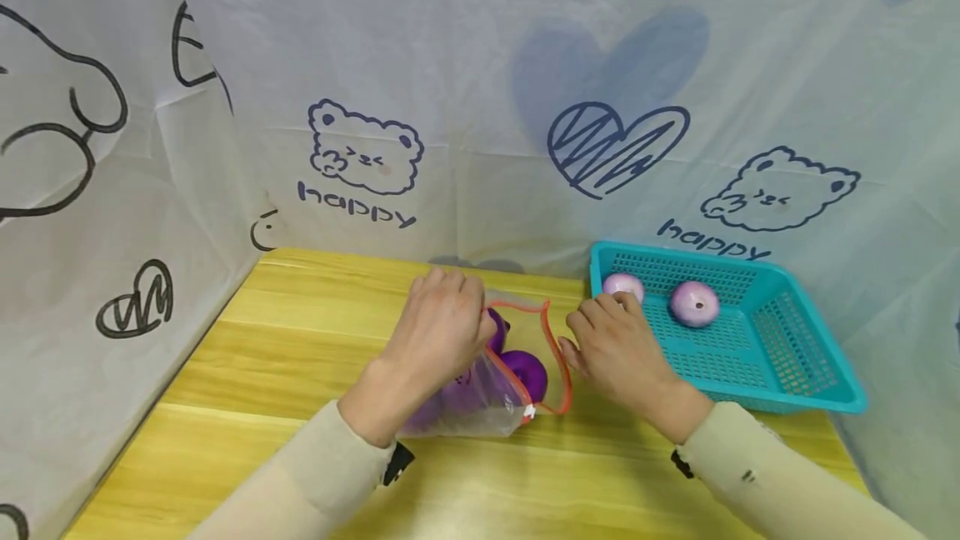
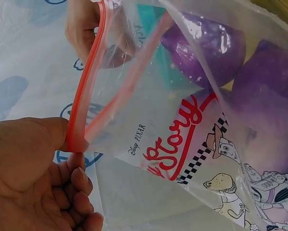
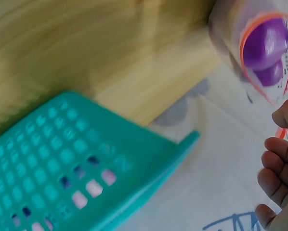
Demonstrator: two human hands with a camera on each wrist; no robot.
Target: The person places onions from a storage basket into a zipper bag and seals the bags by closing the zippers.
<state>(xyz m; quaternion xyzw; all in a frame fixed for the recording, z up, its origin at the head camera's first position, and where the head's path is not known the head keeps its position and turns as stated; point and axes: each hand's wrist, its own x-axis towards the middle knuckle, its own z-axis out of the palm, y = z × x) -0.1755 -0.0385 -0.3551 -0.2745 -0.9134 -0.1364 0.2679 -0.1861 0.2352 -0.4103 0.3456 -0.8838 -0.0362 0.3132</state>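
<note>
A clear zip bag [image 1: 480, 419] with a red-edged mouth and printed cartoon figures lies on the table, holding several glossy purple rounded things [image 1: 525, 373], one with a pointed tip. At the mouth's left side my left hand [image 1: 442, 319] pinches the red edge between thumb and fingers, clearest in the left wrist view [image 2: 43, 168]. On the opposite side, my right hand [image 1: 615, 344] has its fingers curled at the red edge, which shows between thumb and forefinger in the right wrist view [image 3: 281, 168]. Between the hands the mouth stands apart.
A turquoise perforated basket [image 1: 750, 357] stands right behind the right hand, with two round pink-and-white onion-like things [image 1: 694, 304] inside. A white printed cloth [image 1: 465, 65] hangs behind the yellow wood-grain table [image 1: 300, 315].
</note>
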